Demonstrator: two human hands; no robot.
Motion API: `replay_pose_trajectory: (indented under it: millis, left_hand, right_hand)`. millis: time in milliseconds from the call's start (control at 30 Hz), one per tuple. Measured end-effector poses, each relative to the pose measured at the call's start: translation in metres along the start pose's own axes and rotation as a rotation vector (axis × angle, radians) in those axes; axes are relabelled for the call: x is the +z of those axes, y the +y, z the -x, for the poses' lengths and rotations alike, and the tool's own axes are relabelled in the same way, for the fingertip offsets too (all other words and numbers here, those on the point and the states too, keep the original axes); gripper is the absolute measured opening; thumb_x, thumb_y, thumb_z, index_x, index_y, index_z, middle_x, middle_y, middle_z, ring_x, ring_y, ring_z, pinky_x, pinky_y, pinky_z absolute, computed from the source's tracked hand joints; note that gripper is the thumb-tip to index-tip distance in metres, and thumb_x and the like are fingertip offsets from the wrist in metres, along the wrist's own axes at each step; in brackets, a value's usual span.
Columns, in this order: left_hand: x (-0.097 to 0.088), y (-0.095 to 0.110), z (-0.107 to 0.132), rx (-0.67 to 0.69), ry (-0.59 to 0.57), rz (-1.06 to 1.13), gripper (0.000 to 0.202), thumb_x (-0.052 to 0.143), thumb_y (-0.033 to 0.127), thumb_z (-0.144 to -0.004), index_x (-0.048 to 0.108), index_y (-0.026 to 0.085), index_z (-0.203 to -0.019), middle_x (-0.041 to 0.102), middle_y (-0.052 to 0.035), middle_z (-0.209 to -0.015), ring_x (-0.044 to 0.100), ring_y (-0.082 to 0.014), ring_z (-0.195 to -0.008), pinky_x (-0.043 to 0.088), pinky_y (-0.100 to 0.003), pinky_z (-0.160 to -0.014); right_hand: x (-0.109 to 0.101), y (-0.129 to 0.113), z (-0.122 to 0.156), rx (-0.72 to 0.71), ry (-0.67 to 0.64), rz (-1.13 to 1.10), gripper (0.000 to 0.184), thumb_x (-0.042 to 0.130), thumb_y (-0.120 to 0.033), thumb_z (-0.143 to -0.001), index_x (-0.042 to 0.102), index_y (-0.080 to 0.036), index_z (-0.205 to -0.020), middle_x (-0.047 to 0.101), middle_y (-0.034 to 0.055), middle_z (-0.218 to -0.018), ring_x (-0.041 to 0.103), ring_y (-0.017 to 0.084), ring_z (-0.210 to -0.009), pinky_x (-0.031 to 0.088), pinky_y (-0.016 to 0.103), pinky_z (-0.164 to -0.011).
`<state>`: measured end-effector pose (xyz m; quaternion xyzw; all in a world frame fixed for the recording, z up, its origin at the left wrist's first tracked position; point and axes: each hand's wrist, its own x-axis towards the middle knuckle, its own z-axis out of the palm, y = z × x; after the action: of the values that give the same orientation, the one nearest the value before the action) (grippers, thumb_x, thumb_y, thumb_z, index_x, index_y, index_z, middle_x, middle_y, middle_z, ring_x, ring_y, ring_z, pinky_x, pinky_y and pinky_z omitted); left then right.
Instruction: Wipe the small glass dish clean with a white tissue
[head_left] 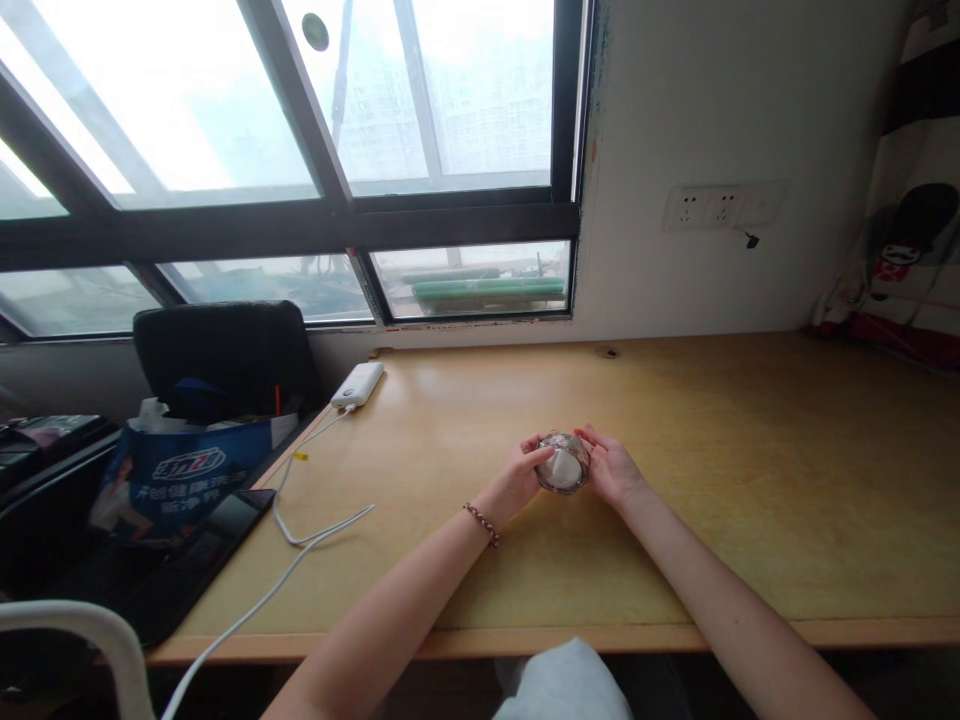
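- Silvery-brown, glossy wrapping surrounds the pale round face of the small object (568,470), held over the near middle of the wooden table (757,520); whether its underside touches the wood, I cannot tell.
- The left hand (516,482) pinches its left side, thumb laid across the front, probably to steady it.
- The right hand (613,473) has bent fingers against the right edge, perhaps as a counter to that thumb (how firmly it grips, I cannot tell).
- At the table's far left corner lies a white power bank (358,384), its cable (300,543) running toward the near left edge, an arrangement that presumably leaves both hands room.
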<state>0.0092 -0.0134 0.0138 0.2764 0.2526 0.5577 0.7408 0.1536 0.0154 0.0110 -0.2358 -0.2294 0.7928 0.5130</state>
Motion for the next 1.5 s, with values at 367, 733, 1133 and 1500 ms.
replay_pose_trajectory:
  millis: [367,733,1133,1500]
  left_hand:
    - [0.0,0.003,-0.002,-0.03,-0.018,0.005,0.025,0.059,0.022,-0.069,0.06,0.009,-0.091,0.064,-0.0114,-0.09,0.06,-0.0214,-0.081,0.042,-0.036,-0.08]
    - [-0.008,0.002,-0.004,-0.045,0.041,0.095,0.019,0.057,0.025,-0.071,0.062,0.008,-0.08,0.064,-0.0063,-0.072,0.059,-0.0144,-0.067,0.043,-0.028,-0.074]
    - [0.003,0.006,0.0,-0.005,0.011,-0.04,0.022,0.062,0.021,-0.067,0.06,0.01,-0.086,0.064,-0.0063,-0.075,0.058,-0.0144,-0.065,0.043,-0.026,-0.068]
    - [0.0,0.001,0.001,-0.082,-0.048,-0.009,0.015,0.061,0.022,-0.07,0.06,0.009,-0.077,0.055,-0.0012,-0.06,0.048,-0.0074,-0.052,0.036,-0.019,-0.053]
  right_hand:
    - [0.001,-0.014,-0.002,-0.375,0.151,0.015,0.013,0.067,-0.01,-0.061,0.063,-0.018,-0.07,0.065,-0.0007,-0.075,0.059,0.012,-0.075,0.048,0.021,-0.074]
    - [0.021,-0.011,0.022,-0.694,0.194,0.858,0.019,0.058,-0.024,-0.069,0.067,-0.021,-0.085,0.065,0.0038,-0.086,0.057,0.02,-0.083,0.041,0.033,-0.081]
    - [0.006,-0.006,0.004,-0.246,0.059,0.468,0.025,0.072,-0.03,-0.058,0.064,-0.013,-0.075,0.065,0.0044,-0.072,0.058,0.013,-0.062,0.045,0.024,-0.06]
    - [0.018,-0.005,0.014,-0.422,-0.037,0.73,0.021,0.062,-0.035,-0.068,0.069,-0.017,-0.077,0.065,0.004,-0.086,0.057,0.019,-0.083,0.043,0.03,-0.076]
